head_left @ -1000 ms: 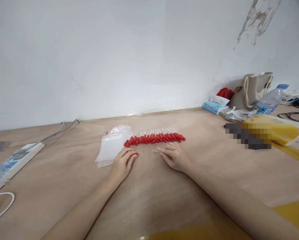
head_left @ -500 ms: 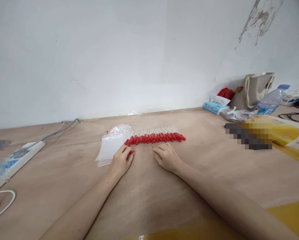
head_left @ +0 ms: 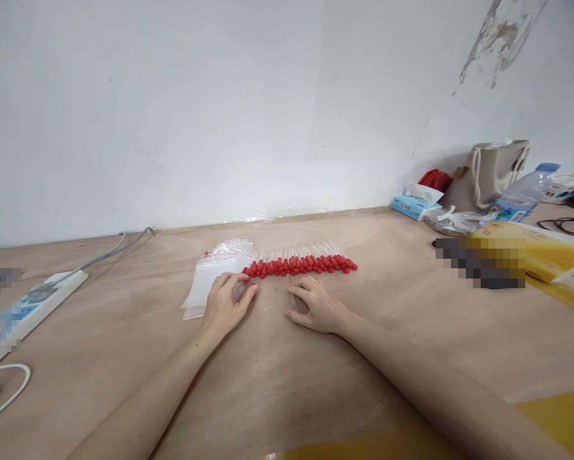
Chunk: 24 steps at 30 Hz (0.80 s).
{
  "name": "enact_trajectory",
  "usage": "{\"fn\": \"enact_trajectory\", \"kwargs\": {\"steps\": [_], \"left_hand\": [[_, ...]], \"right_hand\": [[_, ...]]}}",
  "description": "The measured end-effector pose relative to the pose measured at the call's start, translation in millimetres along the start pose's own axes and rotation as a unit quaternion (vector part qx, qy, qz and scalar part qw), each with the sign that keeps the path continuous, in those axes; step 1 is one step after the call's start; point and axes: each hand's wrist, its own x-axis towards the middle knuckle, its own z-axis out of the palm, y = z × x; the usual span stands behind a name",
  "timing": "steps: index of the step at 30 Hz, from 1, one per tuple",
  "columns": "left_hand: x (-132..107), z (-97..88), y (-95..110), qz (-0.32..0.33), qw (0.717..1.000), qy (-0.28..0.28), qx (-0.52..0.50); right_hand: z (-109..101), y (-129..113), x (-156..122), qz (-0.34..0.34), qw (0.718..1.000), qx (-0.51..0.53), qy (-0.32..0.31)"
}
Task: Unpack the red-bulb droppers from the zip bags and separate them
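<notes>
A row of thin pale sticks with red tips (head_left: 299, 263) lies side by side on the table, tips toward me. My left hand (head_left: 225, 301) is just below the row's left end, its thumb and fingers apart. A small red spot shows at its thumb; I cannot tell what it is. Beside and partly under this hand lie clear zip bags (head_left: 201, 285) with red seal lines. My right hand (head_left: 318, 305) rests below the middle of the row, thumb and fingers spread. A thin, faint line shows by its fingertips, too fine to name.
A white power strip (head_left: 66, 284) with a grey cable lies at the left. To the right are a blue tissue pack (head_left: 414, 207), a beige bag (head_left: 495, 169), a plastic bottle (head_left: 527, 191) and a yellow packet (head_left: 531, 249). A wall (head_left: 220, 128) stands behind the table.
My left hand has opened from a pinch and shifted slightly left. My right thumb has moved away from its fingers. The row of sticks looks unchanged.
</notes>
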Motion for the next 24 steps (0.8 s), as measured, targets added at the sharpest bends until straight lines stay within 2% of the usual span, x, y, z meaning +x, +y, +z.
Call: {"fn": "enact_trajectory", "kwargs": {"steps": [7, 10, 13, 17, 20, 22, 24], "left_hand": [[31, 1.7, -7, -0.043, 0.996, -0.037, 0.073], [40, 5.5, -5, -0.085, 0.990, -0.066, 0.089], [44, 12.1, -4, -0.139, 0.986, -0.074, 0.063], [44, 21.3, -7, -0.188, 0.981, -0.046, 0.029], [38, 20.9, -7, -0.215, 0.977, 0.003, 0.015], [29, 16.1, -5, -0.212, 0.976, 0.044, 0.000], [18, 9.7, -2, -0.171, 0.982, 0.069, -0.029]], "right_hand": [[-5, 1, -5, -0.024, 0.999, 0.012, 0.020], [-9, 1, -7, -0.019, 1.000, 0.012, 0.018], [-12, 1, -9, -0.007, 1.000, 0.015, 0.008], [-14, 2, -9, -0.004, 0.999, 0.031, 0.008], [-14, 2, -9, -0.007, 0.999, 0.040, 0.015], [-13, 2, -9, -0.001, 0.999, 0.042, 0.026], [-13, 2, -10, 0.012, 0.997, 0.038, 0.063]]}}
